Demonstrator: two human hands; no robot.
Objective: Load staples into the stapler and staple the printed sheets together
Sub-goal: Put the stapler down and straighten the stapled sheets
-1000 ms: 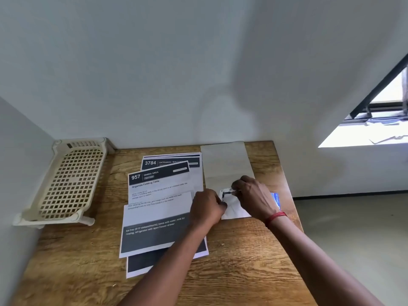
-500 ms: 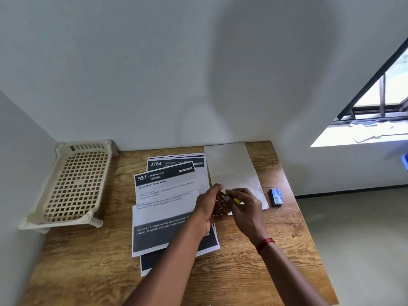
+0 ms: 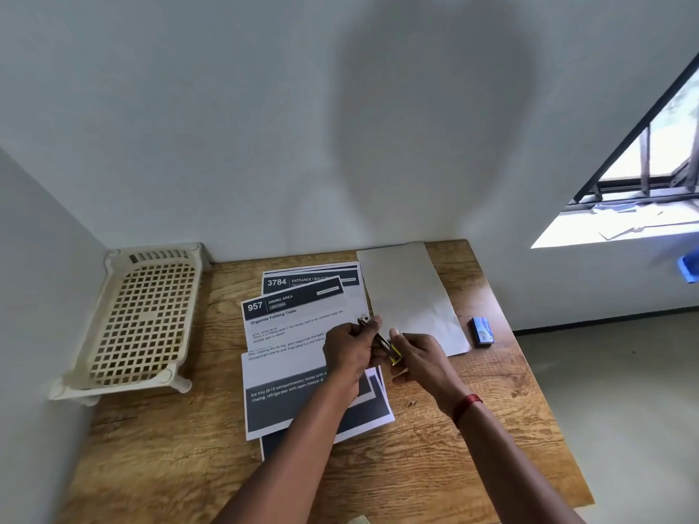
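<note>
Two hands: both were on the stapler [image 3: 379, 339], which was held up off the table [image 3: 472, 467], just over the printed sheets [image 3: 299, 327].
Left hand: the left hand [image 3: 348, 353] had its fingers curled round the far end of the stapler. I think this was to keep it from wobbling.
Right hand: the right hand [image 3: 420, 359] pinched the near, yellow end. It looked like it was getting the stapler open so staples could go in.
Stapler: it was small, silver and yellow, and tilted, with its top end by the left fingertips. It was too small to see if any staples were inside.
Blue box: the little blue box [image 3: 482, 332] lay on the table to the right, apart from the hands but near. It was likely the staples, kept easy to reach.
Printed sheets: they lay spread out on top of each other, not lined up. They did not look joined yet.
Plain sheet: a plain sheet [image 3: 408, 296] lay between the printed sheets and the blue box.
Red band: a red band [image 3: 467, 404] sat on the right wrist.
Table: it was brown wood, pushed into a corner.
Basket: a cream basket [image 3: 143, 319] full of holes stood at the left, well apart from the hands.
Room: the walls [image 3: 264, 145] were pale, a window [image 3: 650, 156] let in light at the right, and the floor [image 3: 624, 391] was grey.
</note>
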